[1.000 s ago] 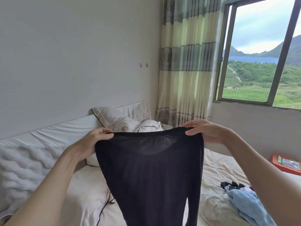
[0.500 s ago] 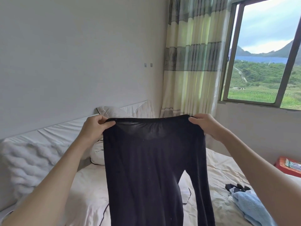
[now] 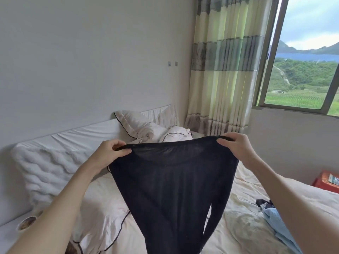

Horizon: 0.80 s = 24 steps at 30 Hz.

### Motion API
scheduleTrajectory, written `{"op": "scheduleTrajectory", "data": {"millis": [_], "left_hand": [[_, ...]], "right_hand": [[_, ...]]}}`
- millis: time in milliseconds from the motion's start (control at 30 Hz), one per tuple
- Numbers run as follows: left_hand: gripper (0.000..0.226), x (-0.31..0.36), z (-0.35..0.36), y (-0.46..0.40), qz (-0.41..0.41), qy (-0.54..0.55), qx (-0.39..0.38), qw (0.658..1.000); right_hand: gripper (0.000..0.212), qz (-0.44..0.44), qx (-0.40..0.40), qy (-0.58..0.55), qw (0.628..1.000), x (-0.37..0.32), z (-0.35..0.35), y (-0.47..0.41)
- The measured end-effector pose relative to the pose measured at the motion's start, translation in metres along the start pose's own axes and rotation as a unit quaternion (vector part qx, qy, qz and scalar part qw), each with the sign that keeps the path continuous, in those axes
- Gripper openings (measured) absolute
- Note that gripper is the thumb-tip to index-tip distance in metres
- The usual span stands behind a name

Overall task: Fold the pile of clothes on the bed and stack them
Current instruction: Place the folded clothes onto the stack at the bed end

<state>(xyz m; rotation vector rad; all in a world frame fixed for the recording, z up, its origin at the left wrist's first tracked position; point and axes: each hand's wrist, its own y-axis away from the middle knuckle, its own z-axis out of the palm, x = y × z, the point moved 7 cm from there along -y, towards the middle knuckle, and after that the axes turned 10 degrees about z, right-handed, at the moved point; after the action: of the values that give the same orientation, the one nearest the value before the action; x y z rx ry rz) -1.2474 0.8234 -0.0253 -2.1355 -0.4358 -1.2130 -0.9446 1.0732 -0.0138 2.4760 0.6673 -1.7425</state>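
Fingers [image 3: 117, 150] of both hands pinch black leggings [image 3: 174, 189] waistband, now lowered toward bed [image 3: 244, 224] centre; laying flat likely next

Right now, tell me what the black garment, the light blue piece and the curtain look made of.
Black garment: thin, matte stretch knit, slightly sheer at the waistband, gripped by left hand and right hand.
Light blue piece: soft, fuzzy surface, maybe terry or fleece.
Curtain: light woven fabric, daylight glows through its pleats.

Both arms outstretched; left hand [image 3: 110, 153], right hand [image 3: 236, 146] pinching.
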Motion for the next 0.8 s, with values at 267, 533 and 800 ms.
{"op": "scheduleTrajectory", "data": {"millis": [267,533,800], "left_hand": [[0.01,-0.087,0.03,0.09,-0.098,-0.051,-0.098,0.989],[0.003,-0.065,0.024,0.163,0.062,-0.214,0.11,0.969],[0.014,-0.064,0.027,0.266,0.042,-0.184,0.117,0.975]], "right_hand": [[0.013,0.029,-0.089,0.164,0.982,0.112,0.039,0.04],[0.013,-0.049,-0.018,0.174,0.983,0.108,0.022,0.122],[0.014,0.019,-0.03,0.174,0.984,0.126,0.007,0.228]]}}
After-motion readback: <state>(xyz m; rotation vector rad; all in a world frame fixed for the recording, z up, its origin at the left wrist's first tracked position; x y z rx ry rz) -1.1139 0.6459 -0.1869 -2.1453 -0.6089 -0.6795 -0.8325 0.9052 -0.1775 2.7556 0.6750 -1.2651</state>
